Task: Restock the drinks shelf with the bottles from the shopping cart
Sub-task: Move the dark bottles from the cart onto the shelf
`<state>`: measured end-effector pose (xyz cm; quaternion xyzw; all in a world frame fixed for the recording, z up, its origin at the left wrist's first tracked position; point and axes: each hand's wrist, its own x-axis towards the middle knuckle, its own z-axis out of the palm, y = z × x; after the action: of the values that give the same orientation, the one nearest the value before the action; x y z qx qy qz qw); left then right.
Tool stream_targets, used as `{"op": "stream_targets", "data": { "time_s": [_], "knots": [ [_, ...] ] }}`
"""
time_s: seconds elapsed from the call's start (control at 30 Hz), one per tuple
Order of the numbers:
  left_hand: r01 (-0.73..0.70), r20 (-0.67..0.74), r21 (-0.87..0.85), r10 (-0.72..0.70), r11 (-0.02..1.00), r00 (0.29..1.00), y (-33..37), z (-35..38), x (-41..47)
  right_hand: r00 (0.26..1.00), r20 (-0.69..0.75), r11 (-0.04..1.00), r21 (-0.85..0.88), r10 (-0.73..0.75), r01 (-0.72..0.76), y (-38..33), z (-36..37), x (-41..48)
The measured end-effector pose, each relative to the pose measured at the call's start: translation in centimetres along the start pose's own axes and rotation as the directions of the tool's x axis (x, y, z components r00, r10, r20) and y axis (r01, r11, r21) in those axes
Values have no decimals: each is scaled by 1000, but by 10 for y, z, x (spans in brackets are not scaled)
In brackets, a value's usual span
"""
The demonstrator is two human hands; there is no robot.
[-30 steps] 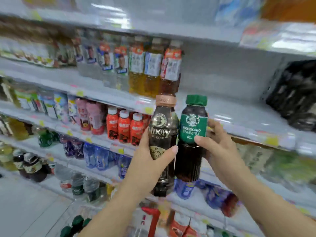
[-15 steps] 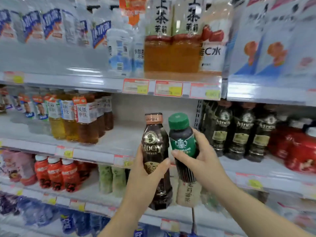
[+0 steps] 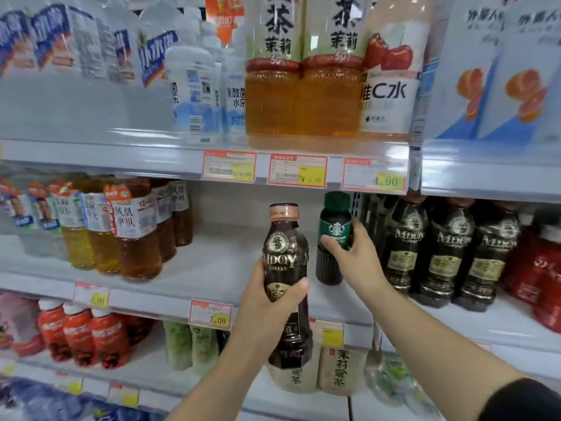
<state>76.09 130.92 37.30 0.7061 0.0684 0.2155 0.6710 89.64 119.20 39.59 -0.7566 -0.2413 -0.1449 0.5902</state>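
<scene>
Bottle of dark coffee with a copper-pink cap [image 3: 287, 259] is standing upright in the left hand [image 3: 267, 302], whose fingers and thumb are wrapping around its lower label, in front of the middle white shelf board [image 3: 218, 262]. Just to its right, the right hand [image 3: 355, 259] is clasping a shorter dark bottle with a green cap and green label [image 3: 334, 229] over the board's open gap. Matching dark coffee bottles [image 3: 443, 253] are lining the board further right, and amber tea bottles [image 3: 133, 238] are standing well to the left.
</scene>
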Motion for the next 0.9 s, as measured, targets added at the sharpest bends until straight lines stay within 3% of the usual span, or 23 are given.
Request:
{"op": "stream_targets", "data": {
  "time_s": [0.2,0.47,0.67,0.77,0.9],
  "knots": [
    [0,53,46,-2,999,999,1,-13,22,992,-84,993,-71,89,-95,21,11,35],
    [-46,157,84,33,995,987,-3,-15,17,986,-15,977,-138,165,-166,0,-6,-5],
    [-220,377,135,155,966,913,5,30,0,973,94,944,239,212,-229,-48,-69,-102],
    [-298,463,105,218,949,859,12,73,-11,970,25,933,270,242,-240,-50,-102,-118],
    [-425,475,98,333,900,815,19,136,-21,956,-181,967,154,230,-203,-48,-139,-125]
  ]
}}
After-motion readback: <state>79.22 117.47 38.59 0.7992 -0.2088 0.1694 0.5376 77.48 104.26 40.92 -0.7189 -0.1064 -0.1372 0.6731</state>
